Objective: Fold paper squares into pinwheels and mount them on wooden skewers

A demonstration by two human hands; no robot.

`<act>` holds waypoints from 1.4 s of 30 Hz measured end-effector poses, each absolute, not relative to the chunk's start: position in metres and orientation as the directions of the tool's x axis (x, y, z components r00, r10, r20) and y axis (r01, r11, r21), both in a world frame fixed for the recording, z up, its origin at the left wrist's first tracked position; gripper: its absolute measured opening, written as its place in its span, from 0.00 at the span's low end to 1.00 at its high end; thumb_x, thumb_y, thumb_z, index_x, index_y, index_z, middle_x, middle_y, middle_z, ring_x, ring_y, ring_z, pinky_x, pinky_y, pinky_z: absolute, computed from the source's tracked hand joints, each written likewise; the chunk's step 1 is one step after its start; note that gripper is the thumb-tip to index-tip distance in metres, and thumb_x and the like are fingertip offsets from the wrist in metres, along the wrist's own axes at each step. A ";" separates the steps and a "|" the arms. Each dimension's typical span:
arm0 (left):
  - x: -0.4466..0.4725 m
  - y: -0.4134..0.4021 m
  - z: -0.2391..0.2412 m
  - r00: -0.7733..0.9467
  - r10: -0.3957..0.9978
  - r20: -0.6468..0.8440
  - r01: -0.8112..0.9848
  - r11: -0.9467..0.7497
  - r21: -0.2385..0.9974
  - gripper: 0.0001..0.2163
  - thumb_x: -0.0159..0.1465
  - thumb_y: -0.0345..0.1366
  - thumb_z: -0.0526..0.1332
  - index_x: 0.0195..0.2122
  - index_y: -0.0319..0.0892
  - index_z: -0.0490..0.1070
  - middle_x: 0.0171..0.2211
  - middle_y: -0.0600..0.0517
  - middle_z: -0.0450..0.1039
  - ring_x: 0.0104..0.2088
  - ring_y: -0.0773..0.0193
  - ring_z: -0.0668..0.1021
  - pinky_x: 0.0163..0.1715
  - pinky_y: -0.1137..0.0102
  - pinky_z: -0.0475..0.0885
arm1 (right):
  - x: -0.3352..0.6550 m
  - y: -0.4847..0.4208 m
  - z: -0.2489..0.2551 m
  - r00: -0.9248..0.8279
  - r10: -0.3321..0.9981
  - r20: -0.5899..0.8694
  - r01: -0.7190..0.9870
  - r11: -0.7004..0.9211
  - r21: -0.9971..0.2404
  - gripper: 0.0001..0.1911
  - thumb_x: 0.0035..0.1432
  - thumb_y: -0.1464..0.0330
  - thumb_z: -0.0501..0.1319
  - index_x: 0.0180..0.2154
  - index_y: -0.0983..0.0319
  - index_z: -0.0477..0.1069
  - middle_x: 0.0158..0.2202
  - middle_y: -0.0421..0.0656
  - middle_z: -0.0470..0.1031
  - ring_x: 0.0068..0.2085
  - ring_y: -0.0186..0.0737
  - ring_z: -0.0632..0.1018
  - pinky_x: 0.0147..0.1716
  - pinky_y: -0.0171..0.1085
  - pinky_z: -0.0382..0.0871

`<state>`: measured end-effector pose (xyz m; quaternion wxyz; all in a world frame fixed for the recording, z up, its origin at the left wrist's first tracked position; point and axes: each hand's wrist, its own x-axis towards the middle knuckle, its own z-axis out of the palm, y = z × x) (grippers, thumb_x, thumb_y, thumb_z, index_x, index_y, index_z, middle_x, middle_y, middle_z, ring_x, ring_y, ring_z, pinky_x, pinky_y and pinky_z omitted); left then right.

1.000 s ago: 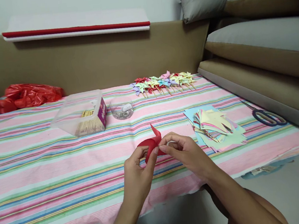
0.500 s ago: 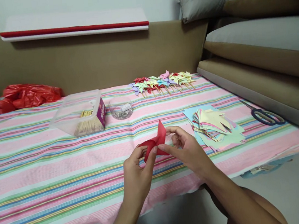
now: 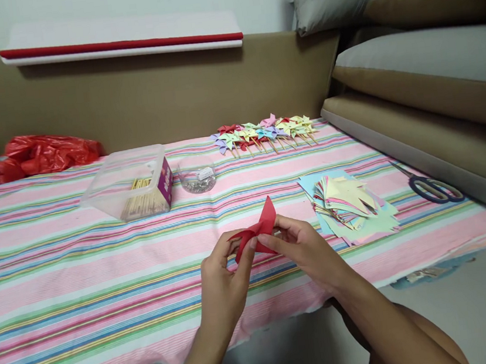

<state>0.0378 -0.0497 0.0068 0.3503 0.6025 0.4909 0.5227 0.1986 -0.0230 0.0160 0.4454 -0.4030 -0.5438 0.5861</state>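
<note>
A red paper pinwheel (image 3: 266, 219), its blades partly folded in, is held above the near part of the striped cloth. My left hand (image 3: 224, 270) pinches it from the left, thumb near the centre and fingers behind a blade. From the right, my right hand (image 3: 300, 247) closes on it, the thumb tip pressed beside the left thumb at the centre and the fingers curled behind the paper. Whatever lies under the thumb tips is hidden. No stick shows on this pinwheel.
Finished pinwheels on sticks (image 3: 264, 134) lie at the back. Cut coloured paper (image 3: 346, 199) is stacked on the right, beside scissors (image 3: 435, 188). A plastic box of sticks (image 3: 145, 201) and a round clear tub of small metal pieces (image 3: 197, 181) stand left of centre. A red bag (image 3: 45, 154) lies back left.
My right fingers have moved in closer behind the pinwheel and curled onto it. The upper red blade has tipped slightly to the right. My left hand has hardly moved.
</note>
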 end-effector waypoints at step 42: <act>0.009 -0.044 0.014 0.245 0.598 0.763 0.591 -0.716 0.372 0.14 0.65 0.22 0.60 0.47 0.47 0.72 0.43 0.49 0.78 0.48 0.57 0.78 0.47 0.63 0.72 | 0.204 -0.026 0.012 -0.277 0.627 0.728 0.375 0.768 -0.519 0.12 0.65 0.75 0.59 0.45 0.54 0.74 0.41 0.43 0.73 0.45 0.43 0.73 0.45 0.45 0.69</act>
